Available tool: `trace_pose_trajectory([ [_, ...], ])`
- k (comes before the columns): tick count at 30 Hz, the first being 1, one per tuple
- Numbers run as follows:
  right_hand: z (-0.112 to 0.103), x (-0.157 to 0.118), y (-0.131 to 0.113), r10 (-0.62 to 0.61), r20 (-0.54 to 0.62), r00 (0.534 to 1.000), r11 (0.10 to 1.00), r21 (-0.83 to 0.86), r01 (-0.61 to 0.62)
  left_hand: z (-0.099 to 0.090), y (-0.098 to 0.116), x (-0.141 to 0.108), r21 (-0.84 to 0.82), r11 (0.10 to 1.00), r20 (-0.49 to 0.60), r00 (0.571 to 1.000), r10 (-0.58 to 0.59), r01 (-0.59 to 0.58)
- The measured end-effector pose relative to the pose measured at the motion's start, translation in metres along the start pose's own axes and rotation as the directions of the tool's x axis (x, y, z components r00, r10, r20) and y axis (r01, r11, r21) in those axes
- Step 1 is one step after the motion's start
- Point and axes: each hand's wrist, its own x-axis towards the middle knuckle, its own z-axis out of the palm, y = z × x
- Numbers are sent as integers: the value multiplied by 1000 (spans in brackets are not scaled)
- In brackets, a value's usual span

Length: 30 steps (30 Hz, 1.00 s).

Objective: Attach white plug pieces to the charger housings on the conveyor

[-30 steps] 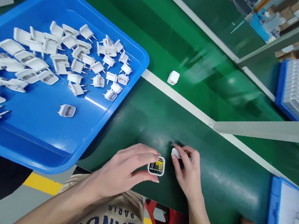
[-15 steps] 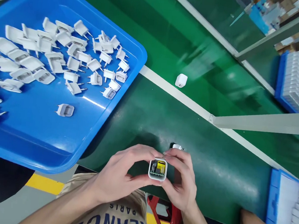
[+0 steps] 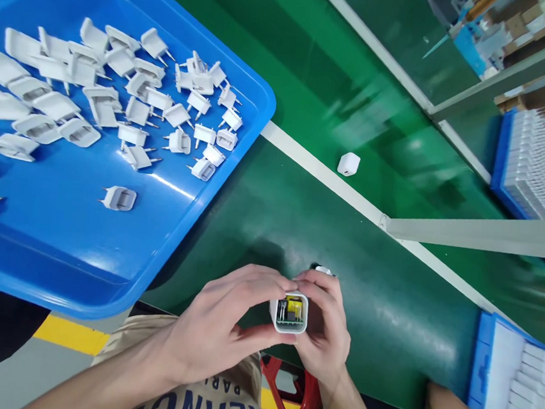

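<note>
White case (image 3: pixel 290 329), open end showing, is held above the desk (image 3: pixel 401 320), clamped in the fingers of the left hand (image 3: pixel 221 312); the right hand (image 3: pixel 330 332), a second ago at a white piece (image 3: pixel 323 270), now grips it too, seemingly steadying it. Fingers hide its sides and most of that piece; the tray (image 3: pixel 62 232) is cut off.

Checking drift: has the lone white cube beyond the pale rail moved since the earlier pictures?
Yes: the white cube has shifted right along the pale rail, now nearer the grey post that meets it.
</note>
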Motion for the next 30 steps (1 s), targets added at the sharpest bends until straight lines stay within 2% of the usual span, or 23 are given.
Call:
trace_pose_trajectory([
  [5, 3, -2, 4, -12, -16, 1000, 1000, 18, 13, 4, -4, -4, -32, 996, 12, 997, -82, 82],
  [10, -3, -5, 10, -22, -46, 999, 999, 42, 24, -4, -10, -7, 168, 970, 82, 978, -191, 175],
  [12, -6, -5, 10, -48, -85, 995, 998, -49, 44, -12, -15, -9, 269, 942, 29, 976, -214, 199],
  [14, -3, -4, 11, -98, -97, 990, 969, -238, 73, -20, -20, -12, 341, 909, -67, 971, -229, 238],
  [17, 10, -2, 14, -165, -5, 986, 860, -490, 142, -30, -29, -17, 363, 875, -185, 945, -271, 322],
  [19, 20, -2, 17, -178, 47, 983, 831, -528, 176, -33, -35, -20, 346, 863, -220, 926, -306, 368],
  [20, 24, -3, 18, -190, 37, 981, 834, -521, 181, -33, -38, -21, 337, 862, -226, 921, -316, 378],
  [24, 31, -7, 21, -239, -46, 970, 856, -482, 188, -32, -48, -23, 342, 877, -241, 933, -266, 338],
  [30, 31, -12, 21, -190, -78, 979, 920, -363, 150, -34, -51, -22, 390, 892, -204, 966, -157, 227],
])
